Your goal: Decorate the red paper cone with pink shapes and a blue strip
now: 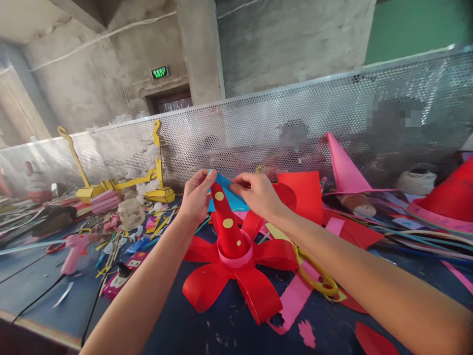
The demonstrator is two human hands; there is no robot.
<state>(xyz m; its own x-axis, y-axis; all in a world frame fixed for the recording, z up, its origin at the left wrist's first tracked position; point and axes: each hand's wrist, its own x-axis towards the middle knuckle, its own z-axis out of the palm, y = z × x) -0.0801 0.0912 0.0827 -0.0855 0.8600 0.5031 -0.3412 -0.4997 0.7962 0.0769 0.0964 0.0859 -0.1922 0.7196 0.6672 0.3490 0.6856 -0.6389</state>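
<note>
A red paper cone (227, 227) with pale yellow dots rises from a pink paper ring (236, 260), with looped red paper petals (207, 287) spread around its base. At the cone's narrow top, my left hand (197, 195) is closed, pinching the tip together with a corner of a blue paper piece (233, 198). My right hand (258, 194) pinches the right side of that same blue piece, just right of the cone. Part of the blue piece is hidden behind the cone and my fingers.
Yellow-handled scissors (318, 278) and pink paper strips (299, 301) lie right of the flower shape. To the left are a pink glue gun (76, 251), a purple power strip (123, 276) and a jar (131, 213). A perforated metal screen (251, 128) borders the far table side.
</note>
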